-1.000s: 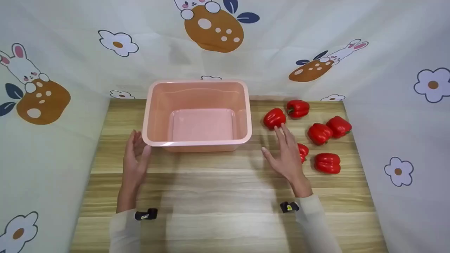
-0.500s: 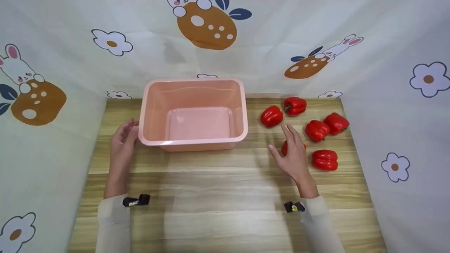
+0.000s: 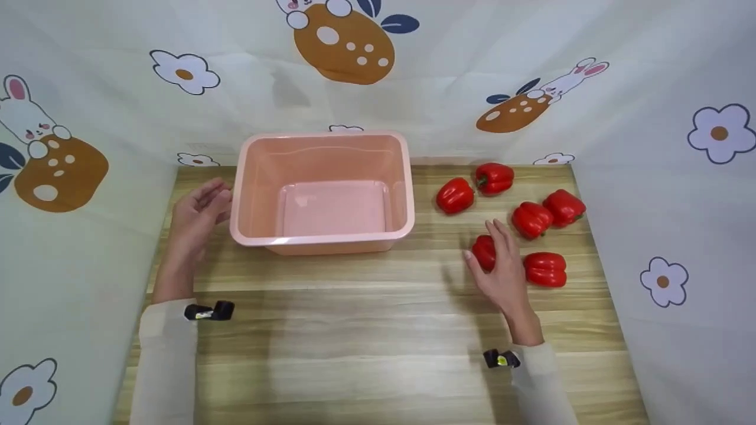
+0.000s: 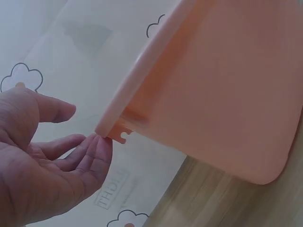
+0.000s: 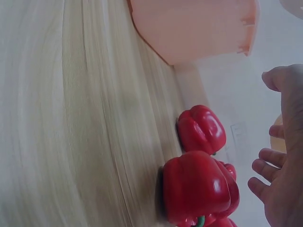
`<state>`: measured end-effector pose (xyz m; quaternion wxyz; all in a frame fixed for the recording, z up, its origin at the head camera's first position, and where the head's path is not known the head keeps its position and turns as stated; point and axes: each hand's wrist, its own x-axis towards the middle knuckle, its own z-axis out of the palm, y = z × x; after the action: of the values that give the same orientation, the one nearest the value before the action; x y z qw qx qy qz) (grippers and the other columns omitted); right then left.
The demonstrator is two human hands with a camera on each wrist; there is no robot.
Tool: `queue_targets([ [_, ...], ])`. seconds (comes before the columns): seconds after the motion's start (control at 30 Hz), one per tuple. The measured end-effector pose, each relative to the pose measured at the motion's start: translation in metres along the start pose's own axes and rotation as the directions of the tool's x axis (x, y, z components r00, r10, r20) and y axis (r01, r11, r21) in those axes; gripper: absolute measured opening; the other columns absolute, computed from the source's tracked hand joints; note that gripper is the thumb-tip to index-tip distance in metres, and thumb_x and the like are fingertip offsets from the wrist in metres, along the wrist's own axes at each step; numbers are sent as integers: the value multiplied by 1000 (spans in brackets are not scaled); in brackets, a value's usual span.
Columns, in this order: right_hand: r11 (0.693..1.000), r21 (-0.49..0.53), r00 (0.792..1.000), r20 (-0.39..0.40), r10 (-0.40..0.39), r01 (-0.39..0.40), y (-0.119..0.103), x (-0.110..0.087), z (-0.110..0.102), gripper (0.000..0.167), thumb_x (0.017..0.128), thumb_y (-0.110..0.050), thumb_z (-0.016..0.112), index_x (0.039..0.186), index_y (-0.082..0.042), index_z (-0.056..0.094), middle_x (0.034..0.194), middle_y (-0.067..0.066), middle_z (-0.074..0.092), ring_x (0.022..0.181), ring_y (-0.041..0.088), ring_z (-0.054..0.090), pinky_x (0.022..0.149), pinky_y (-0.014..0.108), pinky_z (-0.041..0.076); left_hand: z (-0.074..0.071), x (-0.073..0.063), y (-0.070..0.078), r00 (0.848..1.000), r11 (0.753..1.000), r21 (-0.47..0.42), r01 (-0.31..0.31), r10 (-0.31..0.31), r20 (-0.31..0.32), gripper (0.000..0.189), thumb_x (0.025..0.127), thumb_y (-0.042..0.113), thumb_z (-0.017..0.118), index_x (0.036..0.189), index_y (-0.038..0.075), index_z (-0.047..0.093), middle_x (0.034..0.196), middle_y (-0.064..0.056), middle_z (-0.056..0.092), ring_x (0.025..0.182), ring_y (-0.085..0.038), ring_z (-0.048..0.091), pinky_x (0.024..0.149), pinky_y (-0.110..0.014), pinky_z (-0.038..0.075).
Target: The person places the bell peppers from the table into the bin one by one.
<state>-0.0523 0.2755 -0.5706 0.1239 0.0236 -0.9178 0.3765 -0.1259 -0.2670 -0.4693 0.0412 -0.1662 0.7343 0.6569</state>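
At the left side of a pink plastic basin [image 3: 331,241] is my left hand [image 3: 198,215]. In the left wrist view its fingertips [image 4: 102,151] touch the rim's lower edge, and the thumb stands apart from the rim. My right hand [image 3: 502,268] hovers with fingers extended over a red bell pepper [image 3: 484,251], partly hiding it. In the right wrist view that hand stays apart from the near bell pepper [image 5: 196,187], whose green stem shows. Inside the basin nothing lies on the bottom.
More red bell peppers lie on the wooden table [image 3: 354,336]: one near the basin [image 3: 455,196], one behind it [image 3: 495,179], and several farther right, including a front one [image 3: 545,270]. A printed cloth [image 3: 449,71] stands behind and at both sides.
My left hand has moved left and away from me along the basin's side. The right hand has drawn back toward me and right, from the pepper near the basin to over another.
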Motion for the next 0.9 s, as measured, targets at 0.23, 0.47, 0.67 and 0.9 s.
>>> queue_targets([
  [0.23,999,10,999,-25,37,-37,6,-8,-4,72,94,-26,78,156,-6,48,163,21,43,153,40,40,124,69,40,-4,15,13,995,985,172,32,-48,91,64,109,26,58,163,1,34,157,-19,47,110,0,61,91,-13,62],
  [0.47,995,73,991,-112,72,-64,19,-17,-12,71,92,-16,80,154,-1,49,158,24,48,150,39,44,126,64,39,1,27,18,986,961,271,54,-94,135,63,108,26,60,162,4,38,154,-18,50,107,-3,63,90,-16,63],
  [0.67,976,158,974,-149,171,-147,29,-29,-14,68,94,-13,79,153,0,49,154,24,51,145,37,49,123,61,44,1,33,18,982,952,299,67,-116,148,61,107,21,59,162,6,39,153,-16,51,107,-6,64,89,-17,64],
  [0.9,942,242,957,-119,265,-231,39,-47,-7,67,96,-13,77,153,4,46,152,26,52,143,42,52,122,60,45,-7,36,18,974,959,275,67,-123,191,61,106,17,60,162,4,38,135,-2,55,101,-2,66,86,-18,65],
])
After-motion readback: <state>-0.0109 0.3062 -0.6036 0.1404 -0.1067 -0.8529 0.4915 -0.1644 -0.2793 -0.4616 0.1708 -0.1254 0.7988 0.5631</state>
